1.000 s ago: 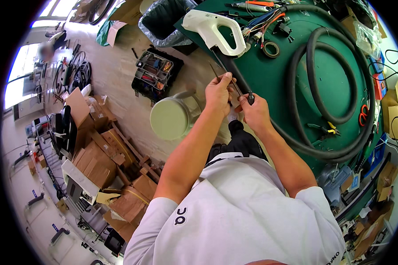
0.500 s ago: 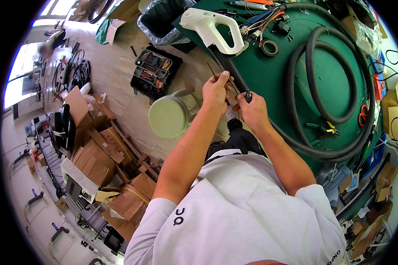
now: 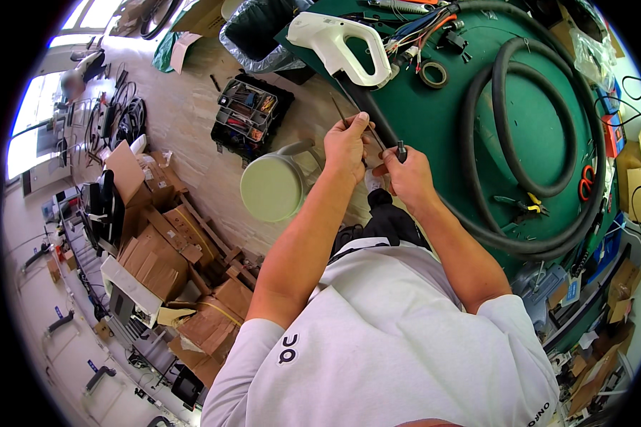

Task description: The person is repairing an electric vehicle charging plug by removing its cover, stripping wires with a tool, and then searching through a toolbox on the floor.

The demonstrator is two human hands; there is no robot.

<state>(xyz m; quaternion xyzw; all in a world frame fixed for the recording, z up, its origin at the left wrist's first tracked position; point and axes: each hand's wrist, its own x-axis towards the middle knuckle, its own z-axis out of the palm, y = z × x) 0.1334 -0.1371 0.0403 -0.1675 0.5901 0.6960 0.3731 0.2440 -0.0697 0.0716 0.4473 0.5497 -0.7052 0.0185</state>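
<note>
My left hand (image 3: 346,149) is closed on a thin, pointed metal tool (image 3: 338,107), whose tip sticks out beyond the fingers. Close to its right, my right hand (image 3: 410,175) pinches a short dark cylindrical piece (image 3: 402,150); its lower part is hidden in the grip. A slender shaft (image 3: 377,138) runs between the two hands, and I cannot tell which piece it belongs to. Both hands are at the near left edge of the green table (image 3: 434,128). Just beyond them lies a white pistol-grip connector housing (image 3: 327,44) with a thick black cable (image 3: 372,114) at its lower end.
Thick black cable (image 3: 468,135) lies coiled on the table. Around it are a tape roll (image 3: 433,74), loose wires (image 3: 424,35), red-handled scissors (image 3: 585,183) and yellow-handled pliers (image 3: 533,206). On the floor are a pale green stool (image 3: 271,188), an open toolbox (image 3: 248,110) and cardboard boxes (image 3: 153,263).
My hands keep nearly the same place and grip. The dark piece in my right hand tilts slightly differently; otherwise the view has only shifted a little.
</note>
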